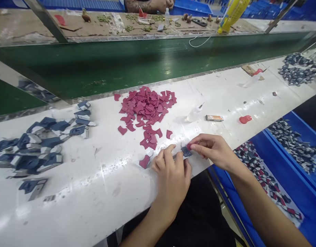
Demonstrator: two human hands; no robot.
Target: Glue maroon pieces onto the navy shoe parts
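My left hand [172, 169] is on the white table's near side, its fingers curled around the end of a small dark blue part [186, 151]. My right hand [211, 149] pinches a small maroon piece [189, 146] between thumb and fingertips, right against the blue part. Whether the two pieces touch is hard to make out. Just left of my left hand lies a single maroon piece [144, 161]. Beyond it spreads a heap of flat maroon pieces [147, 106]. Several blue and grey parts [44, 144] are piled on the left.
A needle-tipped bottle [194, 114], an orange-labelled box [214, 118] and a red cap [245, 119] lie on the table [116, 206]. More parts [298, 73] are far right. Blue bins [283, 171] stand below. Past a green belt [147, 61], another person's hand [160, 5] shows.
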